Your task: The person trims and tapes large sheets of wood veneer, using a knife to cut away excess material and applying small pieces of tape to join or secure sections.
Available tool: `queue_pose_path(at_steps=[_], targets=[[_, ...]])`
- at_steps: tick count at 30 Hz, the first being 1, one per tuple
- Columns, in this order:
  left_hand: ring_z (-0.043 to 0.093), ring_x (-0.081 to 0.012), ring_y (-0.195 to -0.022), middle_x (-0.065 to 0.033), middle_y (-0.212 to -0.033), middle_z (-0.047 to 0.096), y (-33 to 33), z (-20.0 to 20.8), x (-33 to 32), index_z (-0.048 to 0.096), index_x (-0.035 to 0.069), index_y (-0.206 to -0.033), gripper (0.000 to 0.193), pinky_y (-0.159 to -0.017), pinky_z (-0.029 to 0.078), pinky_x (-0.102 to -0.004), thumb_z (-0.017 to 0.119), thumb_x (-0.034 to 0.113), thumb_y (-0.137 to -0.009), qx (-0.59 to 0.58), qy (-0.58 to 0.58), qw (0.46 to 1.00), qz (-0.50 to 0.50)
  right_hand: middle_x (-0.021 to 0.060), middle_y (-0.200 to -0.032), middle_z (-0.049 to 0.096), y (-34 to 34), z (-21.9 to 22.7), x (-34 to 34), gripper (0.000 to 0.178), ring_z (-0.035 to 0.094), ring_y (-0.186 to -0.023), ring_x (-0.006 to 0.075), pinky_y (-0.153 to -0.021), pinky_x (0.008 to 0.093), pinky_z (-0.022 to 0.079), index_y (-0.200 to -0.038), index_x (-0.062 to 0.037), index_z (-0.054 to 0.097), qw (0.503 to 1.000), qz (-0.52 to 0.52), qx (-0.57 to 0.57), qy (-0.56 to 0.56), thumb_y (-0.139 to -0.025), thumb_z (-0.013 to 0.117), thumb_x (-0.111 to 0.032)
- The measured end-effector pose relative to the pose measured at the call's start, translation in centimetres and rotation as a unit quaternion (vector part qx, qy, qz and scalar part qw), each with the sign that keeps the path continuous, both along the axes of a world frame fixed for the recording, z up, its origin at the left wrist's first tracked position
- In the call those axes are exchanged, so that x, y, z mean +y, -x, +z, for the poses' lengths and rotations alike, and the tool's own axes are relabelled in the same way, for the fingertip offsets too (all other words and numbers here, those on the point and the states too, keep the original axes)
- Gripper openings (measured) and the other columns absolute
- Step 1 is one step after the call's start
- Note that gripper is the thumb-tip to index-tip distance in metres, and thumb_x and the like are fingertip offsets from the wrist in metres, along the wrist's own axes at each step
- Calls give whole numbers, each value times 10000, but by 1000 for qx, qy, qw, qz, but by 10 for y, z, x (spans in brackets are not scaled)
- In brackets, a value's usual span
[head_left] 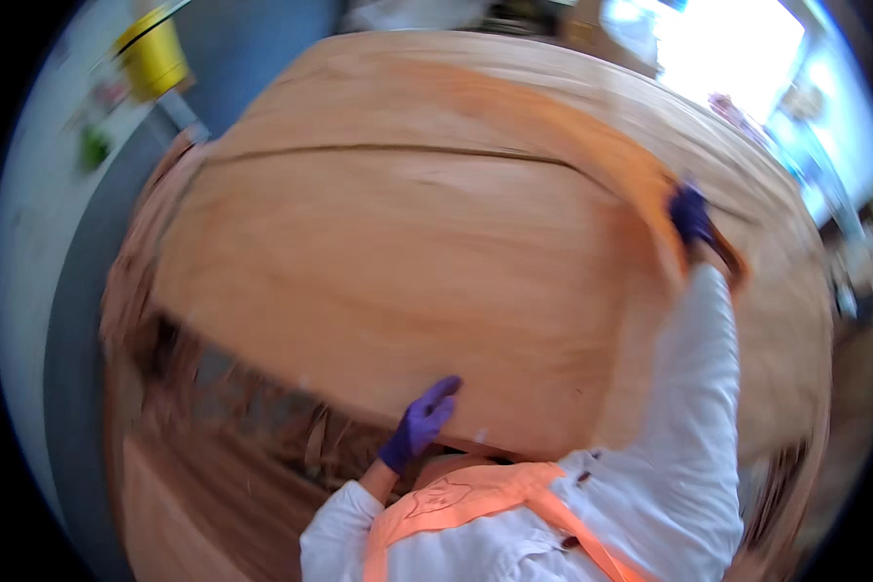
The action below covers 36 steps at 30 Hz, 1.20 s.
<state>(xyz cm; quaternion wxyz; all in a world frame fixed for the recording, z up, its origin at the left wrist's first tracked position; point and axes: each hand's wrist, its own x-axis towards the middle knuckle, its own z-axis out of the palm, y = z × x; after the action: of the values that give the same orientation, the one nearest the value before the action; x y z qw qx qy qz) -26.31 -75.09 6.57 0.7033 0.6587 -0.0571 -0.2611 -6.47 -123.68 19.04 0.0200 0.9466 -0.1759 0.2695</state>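
Large thin tan sheets that look like wood veneer (388, 242) lie spread across a wide stack in front of me. My right hand (691, 214), in a purple glove, is stretched out to the far right and closed on an orange-tinted, thin veneer strip (606, 150). That strip is smeared by motion and curves from my hand toward the far middle. Close to my body, my left hand (424, 422), also purple-gloved, is at the near edge of the tan sheet with its fingers stretched out and nothing in them.
Torn brown scraps (325, 436) and a lower layer of sheets (213, 495) show below the near edge. A dark seam (388, 148) crosses the stack. At the far left a yellow container (152, 60) is by the wall; a bright opening (732, 53) is at the far right.
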Motion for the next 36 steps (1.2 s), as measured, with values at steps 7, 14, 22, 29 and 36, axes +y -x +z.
queue_pose_path(at_steps=[7,14,22,29,36], targets=[[470,-190,-1214,-108,-1312,502,72,-46,104,405,-8,-1344,453,-1029,347,-309,493,206,-954,72,110,980,149,226,-740,598,-3,-20,-24,146,592,-707,404,-592,458,453,-827,-18,564,990,122,-44,57,-869,500,-142],[501,-191,-1181,-89,-1291,520,89,-74,237,433,3,-1326,428,-1002,377,-317,495,206,-954,43,147,957,247,242,-840,597,44,51,119,174,582,-807,410,-668,454,458,-903,-10,549,989,90,-60,98,-906,510,-179],[520,-191,-1160,-92,-1286,525,108,-79,413,458,11,-1309,408,-982,395,-308,503,206,-953,39,192,923,331,184,-804,574,33,58,353,152,583,-765,375,-641,441,457,-847,-55,537,974,145,-101,141,-891,525,-200],[537,-181,-1129,-87,-1243,561,70,-66,524,474,0,-1293,395,-974,398,-289,517,187,-947,-3,186,907,379,184,-814,594,-27,42,488,170,592,-773,374,-650,451,458,-882,-57,568,965,211,-120,99,-896,527,-221],[560,-120,-1029,-70,-1149,613,41,-67,688,543,-17,-1225,331,-906,427,-243,507,146,-939,-85,-25,861,501,209,-861,612,-148,8,610,234,594,-815,396,-664,467,467,-930,-43,564,966,231,-100,54,-926,489,-264]])
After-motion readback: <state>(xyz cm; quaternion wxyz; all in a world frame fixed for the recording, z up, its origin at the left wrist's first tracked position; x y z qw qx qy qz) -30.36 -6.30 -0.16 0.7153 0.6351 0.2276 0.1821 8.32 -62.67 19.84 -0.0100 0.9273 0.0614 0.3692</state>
